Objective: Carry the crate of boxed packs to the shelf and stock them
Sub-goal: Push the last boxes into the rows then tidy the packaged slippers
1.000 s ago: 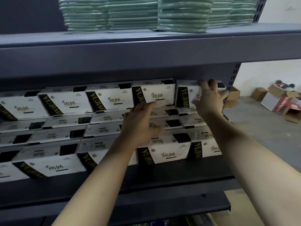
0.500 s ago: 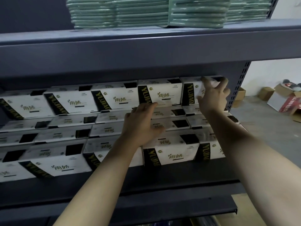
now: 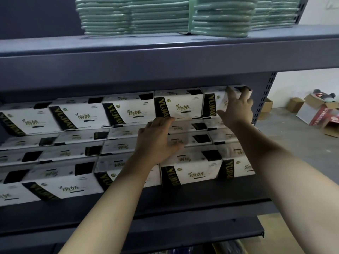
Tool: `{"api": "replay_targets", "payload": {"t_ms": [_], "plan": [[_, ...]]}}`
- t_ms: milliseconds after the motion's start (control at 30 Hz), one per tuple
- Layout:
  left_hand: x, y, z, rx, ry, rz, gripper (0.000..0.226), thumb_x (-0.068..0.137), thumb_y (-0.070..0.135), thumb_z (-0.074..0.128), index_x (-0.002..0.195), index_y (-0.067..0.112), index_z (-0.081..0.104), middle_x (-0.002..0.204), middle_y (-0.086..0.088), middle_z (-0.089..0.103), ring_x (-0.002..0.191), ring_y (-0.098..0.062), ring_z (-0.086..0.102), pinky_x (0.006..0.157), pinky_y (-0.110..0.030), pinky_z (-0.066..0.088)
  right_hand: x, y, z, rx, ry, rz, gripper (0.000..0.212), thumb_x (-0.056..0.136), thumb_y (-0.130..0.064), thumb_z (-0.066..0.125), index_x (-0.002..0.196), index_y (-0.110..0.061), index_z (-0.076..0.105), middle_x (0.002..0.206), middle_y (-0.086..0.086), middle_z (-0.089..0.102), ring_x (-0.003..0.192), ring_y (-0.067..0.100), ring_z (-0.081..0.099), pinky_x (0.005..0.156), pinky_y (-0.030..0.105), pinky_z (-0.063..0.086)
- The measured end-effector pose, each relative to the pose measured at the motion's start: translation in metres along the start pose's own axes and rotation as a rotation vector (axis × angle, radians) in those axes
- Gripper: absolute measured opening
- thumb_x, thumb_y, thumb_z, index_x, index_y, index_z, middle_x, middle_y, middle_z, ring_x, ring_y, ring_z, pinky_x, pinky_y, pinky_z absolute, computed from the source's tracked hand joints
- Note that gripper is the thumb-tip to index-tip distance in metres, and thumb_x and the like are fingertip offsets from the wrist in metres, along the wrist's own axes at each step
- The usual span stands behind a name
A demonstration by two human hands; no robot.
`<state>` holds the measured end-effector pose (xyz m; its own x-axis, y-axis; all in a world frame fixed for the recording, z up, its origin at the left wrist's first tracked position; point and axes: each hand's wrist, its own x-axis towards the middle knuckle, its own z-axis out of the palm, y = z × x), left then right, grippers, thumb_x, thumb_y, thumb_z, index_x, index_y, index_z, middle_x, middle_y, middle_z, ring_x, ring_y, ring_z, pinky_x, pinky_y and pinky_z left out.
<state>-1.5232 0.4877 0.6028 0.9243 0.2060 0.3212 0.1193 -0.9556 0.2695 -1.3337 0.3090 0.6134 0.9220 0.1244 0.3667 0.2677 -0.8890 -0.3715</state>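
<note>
Head view (the only one).

Progress: the dark grey metal shelf point(image 3: 183, 204) is nearly full. White boxed packs with black-and-gold bands point(image 3: 128, 112) sit in stepped rows across it, left edge to right. A bare strip of shelf shows along the near edge. The crate is not in view, so I cannot tell how many packs are left. My read: this is squaring-up of the last row, late in the stocking.

Right hand point(image 3: 236, 107): on the end pack point(image 3: 212, 101), far right of the top row. Fingers spread and fairly straight across its front and over its top edge, thumb out to the left. The grip is not wrapped round the pack; it presses.

Left hand point(image 3: 157, 138): palm down, fingers straight, laid flat on the tops of the middle-row packs near centre. It holds nothing (steadying, by the look).

Around: upper shelf board point(image 3: 165, 52) hangs close over the top row, little headroom. Stacks of pale green wrapped bundles point(image 3: 165, 15) on it. Perforated upright post point(image 3: 266, 99) just right of the end pack, the tight spot. Brown cardboard boxes point(image 3: 295, 105) on the concrete floor point(image 3: 293, 143) far right, well apart.
</note>
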Motion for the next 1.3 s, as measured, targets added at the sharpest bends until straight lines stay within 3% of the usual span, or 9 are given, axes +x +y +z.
{"api": "replay_targets", "payload": {"t_ms": [167,500,700,833,1100,1300], "plan": [[-0.011,0.005,-0.008,0.044,0.022,0.010,0.082,0.081,0.059,0.065,0.149,0.029,0.029,0.146,0.003,0.040,0.131,-0.020,0.041,0.101,-0.039,0.033,-0.023,0.003,-0.011,0.035,-0.010,-0.076,0.075,0.089,-0.033,0.068,0.149,-0.017,0.028,0.150,0.015,0.027,0.132,0.040,0.032,0.089,0.049,0.048],[-0.060,0.028,-0.037,0.040,-0.042,-0.102,0.084,0.081,0.061,0.063,0.150,0.040,0.021,0.151,0.004,0.034,0.135,-0.024,0.038,0.108,-0.049,0.035,-0.108,-0.006,-0.041,0.099,-0.056,-0.185,0.062,0.091,-0.043,0.061,0.142,-0.014,0.042,0.142,0.012,0.042,0.129,0.037,0.040,0.104,0.044,0.039],[-0.119,0.033,-0.058,0.092,0.024,-0.145,0.081,0.078,0.058,0.066,0.147,0.035,0.031,0.145,-0.001,0.043,0.127,-0.026,0.047,0.099,-0.045,0.046,-0.171,-0.013,-0.066,0.155,-0.073,-0.253,0.054,0.089,-0.037,0.064,0.136,-0.016,0.050,0.135,0.011,0.050,0.121,0.036,0.045,0.088,0.038,0.044],[-0.167,0.031,-0.069,0.132,0.018,-0.203,0.079,0.079,0.059,0.065,0.146,0.032,0.033,0.143,-0.001,0.044,0.130,-0.025,0.043,0.105,-0.048,0.037,-0.213,-0.024,-0.078,0.198,-0.128,-0.310,0.052,0.087,-0.038,0.066,0.133,-0.016,0.052,0.131,0.013,0.052,0.117,0.036,0.049,0.087,0.040,0.046],[-0.273,0.011,-0.087,0.183,-0.011,-0.352,0.079,0.082,0.062,0.061,0.148,0.031,0.030,0.145,0.003,0.042,0.133,-0.022,0.040,0.104,-0.048,0.034,-0.306,-0.058,-0.074,0.271,-0.275,-0.499,0.048,0.089,-0.038,0.065,0.132,-0.019,0.052,0.131,0.004,0.054,0.121,0.024,0.049,0.096,0.038,0.046],[-0.346,-0.017,-0.101,0.202,-0.002,-0.496,0.081,0.082,0.061,0.062,0.149,0.031,0.028,0.145,0.001,0.042,0.132,-0.024,0.041,0.103,-0.047,0.034,-0.368,-0.090,-0.063,0.316,-0.385,-0.589,0.047,0.091,-0.036,0.063,0.134,-0.021,0.051,0.135,-0.001,0.051,0.126,0.024,0.044,0.097,0.039,0.045]]}}
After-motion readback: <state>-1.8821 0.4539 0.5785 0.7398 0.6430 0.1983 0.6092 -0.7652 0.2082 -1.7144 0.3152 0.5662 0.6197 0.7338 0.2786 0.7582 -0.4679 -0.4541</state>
